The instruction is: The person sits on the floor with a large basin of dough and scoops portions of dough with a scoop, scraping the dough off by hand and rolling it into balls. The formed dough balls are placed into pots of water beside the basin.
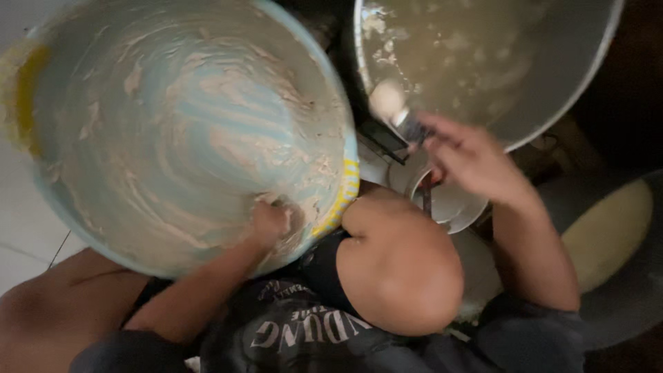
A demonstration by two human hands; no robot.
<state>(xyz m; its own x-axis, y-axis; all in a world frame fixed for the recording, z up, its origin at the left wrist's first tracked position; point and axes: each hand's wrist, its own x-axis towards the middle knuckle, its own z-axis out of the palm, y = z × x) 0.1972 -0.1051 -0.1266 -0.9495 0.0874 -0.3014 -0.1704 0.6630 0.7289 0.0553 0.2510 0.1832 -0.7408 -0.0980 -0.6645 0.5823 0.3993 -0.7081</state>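
A big light-blue basin, smeared inside with pale dough, tilts toward me and rests against my knee. My left hand presses into the dough streaks at the basin's lower inner wall, fingers bent and coated. My right hand reaches to the right and grips a brush with a dark handle and a pale, dough-covered head. That head touches the inner rim of a large metal pot, whose inside is also spotted with dough.
A small white plate lies on the floor under my right hand. A dark flat object sits between basin and pot. At right stands a pale yellow rounded thing. White floor tiles show at left.
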